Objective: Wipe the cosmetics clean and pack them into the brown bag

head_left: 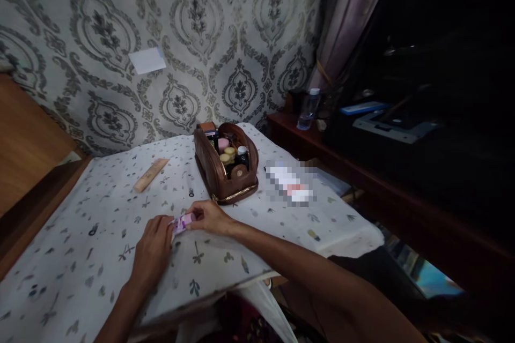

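Between my two hands, just above or on the tablecloth, is a small pink-and-purple container (183,222) with a pale label; its exact kind is too small to make out. My left hand (155,241) closes on its left end, fingers bent around it. At the other end, my right hand (210,218) pinches the pink part between thumb and fingers. Beyond my right hand stands a brown leather toiletry bag (235,190), unzipped, with several small jars and bottles inside. A white-capped bottle (242,154) and a round brown lid (239,172) show among them.
A flat tan box (150,175) lies left on the patterned tablecloth (120,214). Right of the bag is a blurred-out phone-shaped object (289,183). A water bottle (308,109) stands on the dark wooden ledge (277,123). The patterned wall (197,48) rises behind.
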A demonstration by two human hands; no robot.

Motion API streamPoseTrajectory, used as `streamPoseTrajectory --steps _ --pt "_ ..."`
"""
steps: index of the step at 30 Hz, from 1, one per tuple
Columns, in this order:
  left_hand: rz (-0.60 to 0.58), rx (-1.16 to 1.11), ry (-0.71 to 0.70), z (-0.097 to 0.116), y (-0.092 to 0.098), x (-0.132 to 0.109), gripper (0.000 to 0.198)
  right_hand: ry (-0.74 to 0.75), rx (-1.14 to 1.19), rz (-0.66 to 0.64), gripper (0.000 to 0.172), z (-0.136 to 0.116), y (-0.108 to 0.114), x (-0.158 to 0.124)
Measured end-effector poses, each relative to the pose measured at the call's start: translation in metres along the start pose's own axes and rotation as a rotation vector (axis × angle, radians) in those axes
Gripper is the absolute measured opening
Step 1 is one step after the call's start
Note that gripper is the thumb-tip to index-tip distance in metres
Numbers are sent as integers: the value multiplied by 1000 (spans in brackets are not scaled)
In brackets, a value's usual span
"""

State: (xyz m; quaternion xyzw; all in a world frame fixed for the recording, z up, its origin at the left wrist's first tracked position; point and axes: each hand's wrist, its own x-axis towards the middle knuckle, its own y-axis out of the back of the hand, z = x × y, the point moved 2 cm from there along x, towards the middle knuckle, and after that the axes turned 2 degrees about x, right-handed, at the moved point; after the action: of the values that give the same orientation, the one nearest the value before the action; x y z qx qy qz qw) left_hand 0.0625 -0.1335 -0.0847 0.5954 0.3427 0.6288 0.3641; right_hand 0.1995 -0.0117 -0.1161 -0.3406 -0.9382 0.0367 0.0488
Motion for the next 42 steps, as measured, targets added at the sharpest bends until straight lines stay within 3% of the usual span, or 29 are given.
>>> streamPoseTrajectory --steps 6,12,19,27,32,42 --pt "-30 64 44 -24 3 -17 28 -24 26 10 28 -1 0 1" --pt "-3 49 60 -24 3 -18 32 -89 52 -39 43 0 0 -1" --pt "30 -98 86 -3 9 2 31 -25 32 -26 42 -5 -1 -3" --pt "119 -176 -70 29 0 28 29 43 129 -80 46 -6 -3 -1" --pt "73 -22 -108 21 -5 27 29 58 68 -1 45 -3 -2 0" --pt "-17 82 -33 -4 0 18 34 18 83 -31 46 -5 -3 -3"
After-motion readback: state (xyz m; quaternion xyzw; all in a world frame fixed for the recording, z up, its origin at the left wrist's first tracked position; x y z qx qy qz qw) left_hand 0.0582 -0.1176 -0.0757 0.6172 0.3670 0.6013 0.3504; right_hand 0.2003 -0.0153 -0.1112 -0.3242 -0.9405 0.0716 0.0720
